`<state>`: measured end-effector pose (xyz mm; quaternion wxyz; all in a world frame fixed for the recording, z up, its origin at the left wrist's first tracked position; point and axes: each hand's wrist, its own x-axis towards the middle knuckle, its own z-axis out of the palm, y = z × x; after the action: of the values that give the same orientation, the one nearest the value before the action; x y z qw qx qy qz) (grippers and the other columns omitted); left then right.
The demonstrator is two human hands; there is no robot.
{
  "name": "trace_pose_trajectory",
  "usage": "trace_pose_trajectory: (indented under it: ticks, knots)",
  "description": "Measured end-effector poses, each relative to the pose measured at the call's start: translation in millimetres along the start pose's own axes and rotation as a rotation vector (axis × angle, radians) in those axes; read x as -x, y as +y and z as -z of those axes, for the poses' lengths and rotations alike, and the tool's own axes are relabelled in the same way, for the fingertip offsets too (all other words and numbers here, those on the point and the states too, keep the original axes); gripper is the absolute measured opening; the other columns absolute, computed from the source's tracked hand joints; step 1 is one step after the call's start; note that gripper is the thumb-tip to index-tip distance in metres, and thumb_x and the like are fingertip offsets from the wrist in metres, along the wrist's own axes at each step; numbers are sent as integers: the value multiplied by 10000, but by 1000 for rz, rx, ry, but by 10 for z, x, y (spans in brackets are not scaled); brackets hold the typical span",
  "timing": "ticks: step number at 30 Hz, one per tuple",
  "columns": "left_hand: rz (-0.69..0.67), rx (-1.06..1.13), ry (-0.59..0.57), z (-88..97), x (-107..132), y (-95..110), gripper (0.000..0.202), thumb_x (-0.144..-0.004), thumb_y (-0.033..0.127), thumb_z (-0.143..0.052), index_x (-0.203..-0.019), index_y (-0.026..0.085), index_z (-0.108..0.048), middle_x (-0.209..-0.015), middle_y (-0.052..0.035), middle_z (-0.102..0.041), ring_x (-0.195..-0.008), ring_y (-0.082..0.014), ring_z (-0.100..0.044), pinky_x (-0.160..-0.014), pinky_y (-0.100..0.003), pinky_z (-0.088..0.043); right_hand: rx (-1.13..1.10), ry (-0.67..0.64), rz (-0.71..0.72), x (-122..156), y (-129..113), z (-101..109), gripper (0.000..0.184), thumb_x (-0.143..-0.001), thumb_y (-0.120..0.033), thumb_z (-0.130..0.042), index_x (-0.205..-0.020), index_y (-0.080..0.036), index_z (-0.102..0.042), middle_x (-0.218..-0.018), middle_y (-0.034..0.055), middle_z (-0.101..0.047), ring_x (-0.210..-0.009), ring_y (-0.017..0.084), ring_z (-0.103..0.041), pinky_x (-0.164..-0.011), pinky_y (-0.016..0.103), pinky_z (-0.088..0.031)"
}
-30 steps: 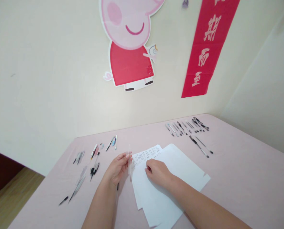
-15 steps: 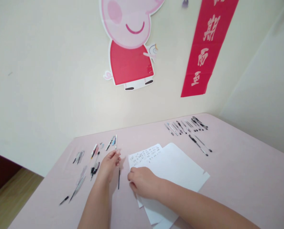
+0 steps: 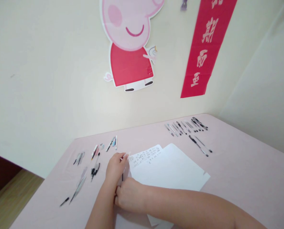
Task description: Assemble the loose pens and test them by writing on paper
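Observation:
My left hand (image 3: 117, 165) is closed in a pinch on a slim clear pen (image 3: 123, 176) with a dark core. Its see-through upper end pokes out past the fingertips, beside the left corner of the written-on paper (image 3: 142, 156). Just below, my right hand (image 3: 130, 195) is curled shut around the lower end of the pen, which its fingers hide. The right forearm crosses over the lower part of a blank white sheet (image 3: 173, 168).
Loose pen parts lie left of my hands, among them black caps (image 3: 95, 170), clear tubes (image 3: 78, 187) and a short black piece (image 3: 64, 201). White pens (image 3: 116, 142) rest behind. Several pens (image 3: 180, 128) are lined up at the back right, with two more pens (image 3: 199, 145) nearer.
My right hand has moved left and down from the paper's edge to the pen's lower end. My left hand has shifted slightly right with the pen, towards the paper.

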<state>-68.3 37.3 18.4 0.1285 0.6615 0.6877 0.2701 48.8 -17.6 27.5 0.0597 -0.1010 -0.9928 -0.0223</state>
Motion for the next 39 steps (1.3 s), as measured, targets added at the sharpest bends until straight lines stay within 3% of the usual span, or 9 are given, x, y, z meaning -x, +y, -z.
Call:
trace_pose_trajectory:
  ticks: [3,7,17,21,24,27,30,36,39]
  knots:
    - [-44,-29,-63,-13,11,13,314,-810,309,-420,-968,170,-652,-859,-72,-608,-807,-178,-560,-744,-275,-396,6,-19,40,12,13,1,102,-720,-112,-596,-631,-159,-612,-621,11,-625,-534,138,-514,-415,264,-331]
    - [-59,-129,-116,-34,29,29,325,-805,292,-435,-1036,176,-631,-888,-72,-575,-831,-178,-558,-759,-271,-384,42,94,78,90,45,-12,93,-757,-163,-580,-668,-174,-603,-653,10,-618,-573,147,-524,-412,262,-315]
    - [-68,-142,-95,-91,56,-4,343,-778,320,-492,-1077,187,-594,-913,-65,-541,-814,-178,-534,-774,-281,-379,65,261,114,306,68,21,135,-848,-166,-427,-745,-186,-512,-742,-8,-522,-614,126,-481,-453,263,-319]
    - [-35,128,42,-82,-20,-76,307,-772,324,-488,-977,151,-637,-847,-64,-554,-808,-189,-522,-789,-315,-386,-62,389,10,354,101,187,109,-833,-141,-399,-809,-184,-496,-823,7,-556,-667,114,-493,-510,245,-367]
    - [81,522,139,-31,-48,-37,305,-738,387,-536,-901,162,-661,-796,-45,-578,-754,-172,-521,-703,-293,-408,-363,608,-150,403,165,279,89,-793,-139,-428,-853,-179,-480,-832,23,-577,-716,112,-514,-605,229,-416]
    - [210,1042,54,11,-23,90,384,-716,437,-578,-984,170,-642,-750,-13,-570,-610,-101,-495,-585,-229,-398,-734,883,-416,466,289,288,40,-817,-168,-430,-839,-191,-454,-775,16,-569,-678,105,-528,-629,232,-436]
    - [315,1402,-21,-10,19,223,343,-646,388,-674,-876,134,-670,-719,-16,-569,-636,-87,-520,-599,-201,-421,-1123,1059,-639,532,457,239,71,-866,-275,-401,-852,-205,-393,-674,-21,-555,-509,80,-501,-478,196,-404]
    - [451,1577,-216,-151,75,336,289,-680,349,-662,-872,133,-657,-638,34,-539,-426,-4,-408,-360,-114,-315,-1373,1103,-747,612,676,204,198,-851,-392,-426,-869,-201,-376,-542,-79,-518,-359,48,-401,-364,155,-287]
    - [441,1675,-214,-192,79,331,207,-721,280,-638,-841,112,-647,-613,31,-540,-418,-1,-436,-355,-92,-349,-1402,1126,-744,611,680,225,208,-840,-400,-440,-846,-202,-378,-557,-72,-534,-373,52,-413,-371,160,-295]
